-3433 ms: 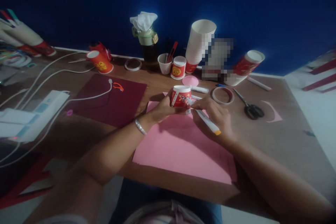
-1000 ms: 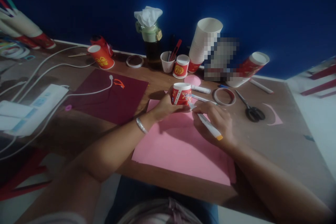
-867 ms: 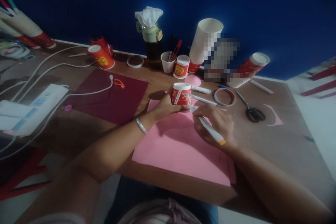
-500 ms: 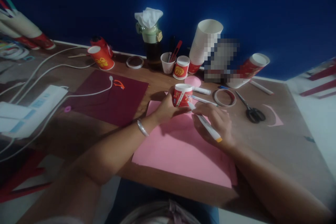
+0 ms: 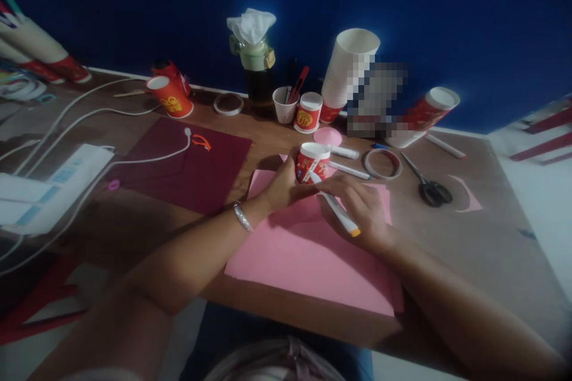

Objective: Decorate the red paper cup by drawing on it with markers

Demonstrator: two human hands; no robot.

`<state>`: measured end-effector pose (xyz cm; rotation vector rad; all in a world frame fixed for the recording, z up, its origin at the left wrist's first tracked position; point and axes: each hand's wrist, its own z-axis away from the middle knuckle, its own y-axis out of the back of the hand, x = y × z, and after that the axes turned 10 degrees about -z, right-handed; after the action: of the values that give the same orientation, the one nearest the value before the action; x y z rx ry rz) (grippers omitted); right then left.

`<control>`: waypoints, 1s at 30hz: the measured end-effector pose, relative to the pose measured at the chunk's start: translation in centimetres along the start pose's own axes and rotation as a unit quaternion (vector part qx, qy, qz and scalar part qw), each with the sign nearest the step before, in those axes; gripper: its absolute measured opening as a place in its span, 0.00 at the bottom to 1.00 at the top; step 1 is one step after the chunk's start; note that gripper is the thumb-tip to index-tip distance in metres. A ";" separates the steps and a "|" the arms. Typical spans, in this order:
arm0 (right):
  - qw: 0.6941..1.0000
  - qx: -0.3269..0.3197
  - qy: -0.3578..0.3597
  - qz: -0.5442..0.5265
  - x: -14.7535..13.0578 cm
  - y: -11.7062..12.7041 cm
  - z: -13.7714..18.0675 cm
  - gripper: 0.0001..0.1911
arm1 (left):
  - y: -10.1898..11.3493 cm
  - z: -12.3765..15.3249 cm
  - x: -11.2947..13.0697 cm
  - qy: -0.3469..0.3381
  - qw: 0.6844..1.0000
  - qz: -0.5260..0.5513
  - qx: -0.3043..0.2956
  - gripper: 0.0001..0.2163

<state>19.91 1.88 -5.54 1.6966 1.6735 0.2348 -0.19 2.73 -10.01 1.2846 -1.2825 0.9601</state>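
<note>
My left hand (image 5: 280, 184) grips a small red and white paper cup (image 5: 312, 162), held upside down on the top edge of a pink paper sheet (image 5: 308, 256). My right hand (image 5: 360, 209) is closed round a white marker with an orange end (image 5: 336, 209); its tip touches the foot of the cup. A silver bracelet (image 5: 241, 216) circles my left wrist.
A dark red sheet (image 5: 187, 166) lies to the left with a white cable (image 5: 147, 159) on it. Behind stand several paper cups (image 5: 346, 71), a tissue jar (image 5: 252, 53), a tape ring (image 5: 381, 162), black scissors (image 5: 426, 186), loose markers (image 5: 348, 169) and a pink disc (image 5: 327, 136).
My right hand has shifted left along the cup's foot with the marker, which now lies flatter. The cup has tilted slightly in my left hand.
</note>
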 end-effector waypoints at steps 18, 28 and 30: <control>0.999 0.034 -0.033 0.011 -0.2 0.6 0.0 0.16 | 0.5 -0.2 0.5 0.111 0.991 0.077 0.015 0.48; 0.997 0.048 -0.048 0.027 0.0 0.7 0.1 0.15 | 0.5 -0.1 0.8 0.127 0.987 0.097 0.020 0.44; 0.997 0.045 -0.053 0.025 -0.1 0.8 0.1 0.16 | 0.5 -0.1 0.7 0.125 0.987 0.103 0.019 0.44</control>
<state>20.55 1.84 -5.09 1.7869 1.5862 0.0915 -0.57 2.80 -9.25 1.0344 -1.2201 1.2557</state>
